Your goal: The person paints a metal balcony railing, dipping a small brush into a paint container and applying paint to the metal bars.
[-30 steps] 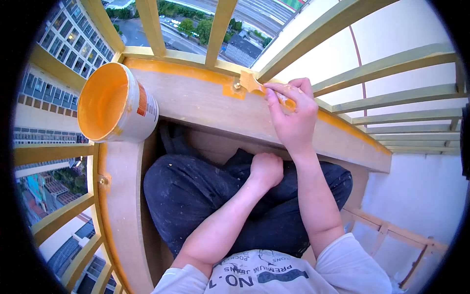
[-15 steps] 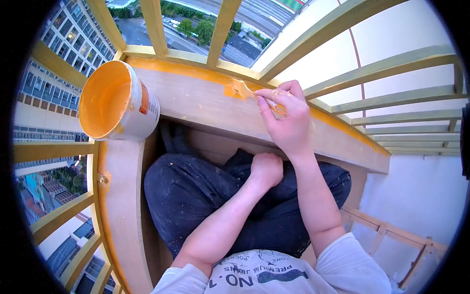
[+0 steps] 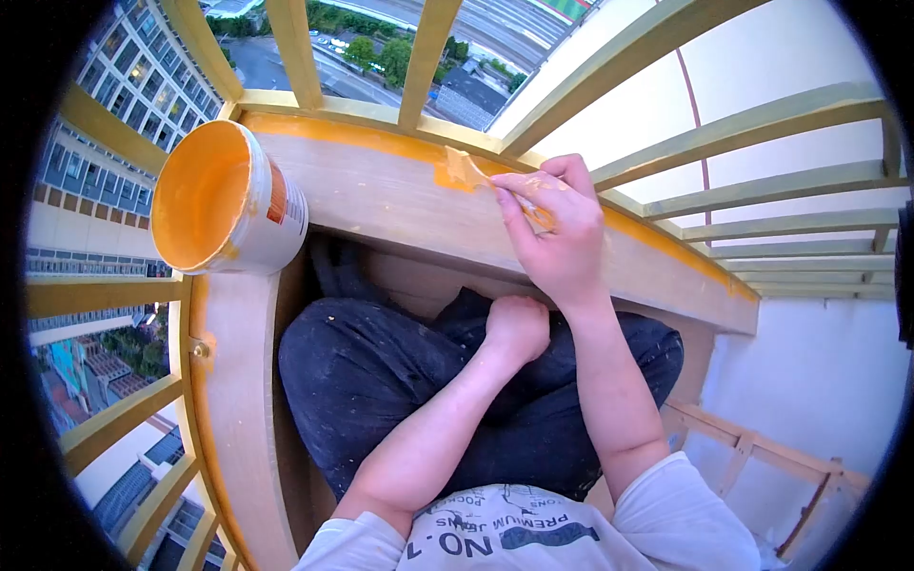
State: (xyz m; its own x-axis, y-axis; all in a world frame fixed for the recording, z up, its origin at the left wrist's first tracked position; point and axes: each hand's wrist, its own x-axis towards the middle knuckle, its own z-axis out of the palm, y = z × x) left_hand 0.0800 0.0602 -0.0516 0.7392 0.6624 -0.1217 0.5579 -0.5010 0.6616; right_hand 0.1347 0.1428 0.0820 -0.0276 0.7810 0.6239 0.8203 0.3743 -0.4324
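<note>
Between its thumb and fingers, my right hand (image 3: 564,224) pinches the handle of a paint-covered brush (image 3: 467,170). The brush's head touches the orange patch on the pale ledge (image 3: 381,186), just inside the railing. My left hand (image 3: 518,329) rests as a closed fist on my dark trousers; whether anything is inside it is hidden. A white bucket (image 3: 277,214) with orange paint inside stands tilted in view at the ledge's left corner. Orange paint runs along the ledge's outer edge.
Yellowish railing bars (image 3: 433,57) rise along the front, left and right. A brass-coloured bolt (image 3: 200,349) sits on the left ledge. At the lower right is a wooden frame (image 3: 752,443) by a white wall (image 3: 809,371). Buildings and a road lie far below.
My right hand has moved left and slightly down with the brush. The brush head has gone from right of the bolt in the orange patch onto that patch, covering the bolt.
</note>
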